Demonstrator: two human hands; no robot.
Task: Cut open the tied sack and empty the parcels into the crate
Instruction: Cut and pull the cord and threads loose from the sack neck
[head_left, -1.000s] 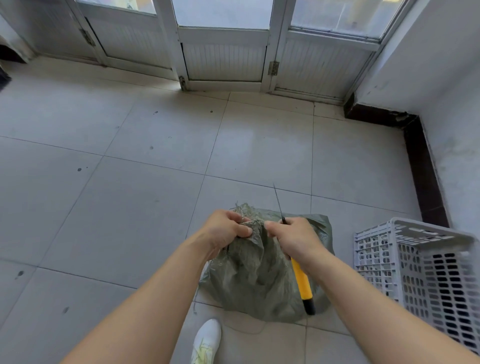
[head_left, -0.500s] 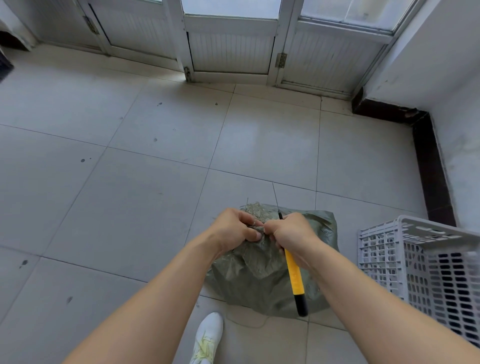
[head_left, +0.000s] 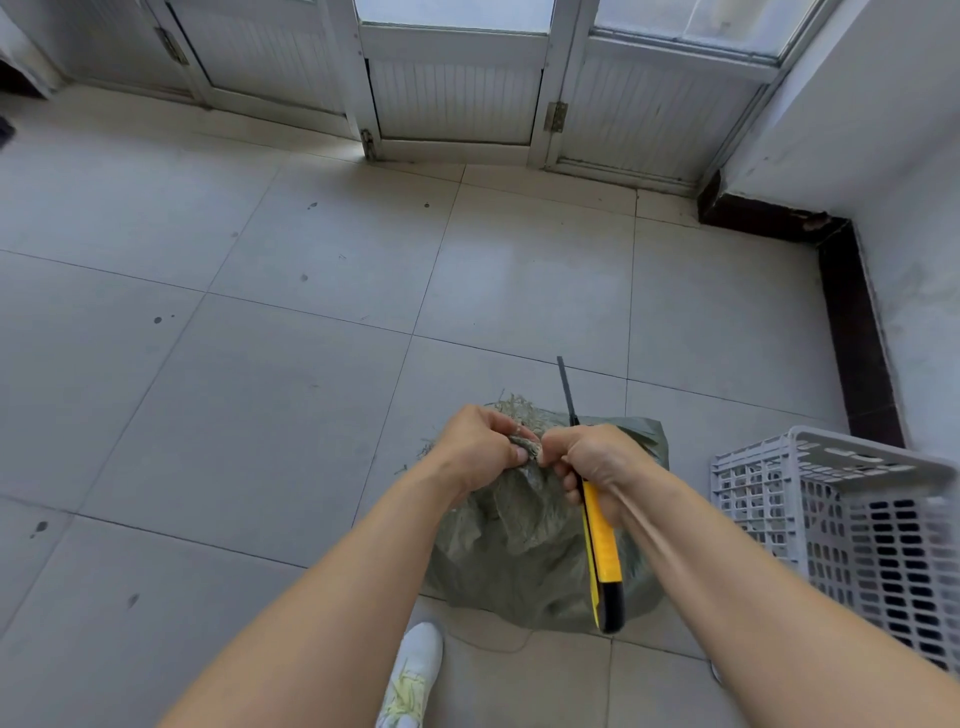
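Pinching tied neck (head_left: 524, 446) of sack (head_left: 519, 551) with left hand (head_left: 480, 449); right hand (head_left: 592, 462) grips knife (head_left: 602, 551), blade (head_left: 566, 387) out. A slip while tugging could nick my left fingers (head_left: 511, 456).

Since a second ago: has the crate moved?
No. The crate stands where it did, its far corner just below the near end of the dark skirting; only the camera shifted.

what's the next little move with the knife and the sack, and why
Probably turn the knife so its blade meets the tied neck of the sack and slice there. The left hand pinches the neck, the right hand grips the knife, but the blade points away from the sack, which sits unopened beside the crate.
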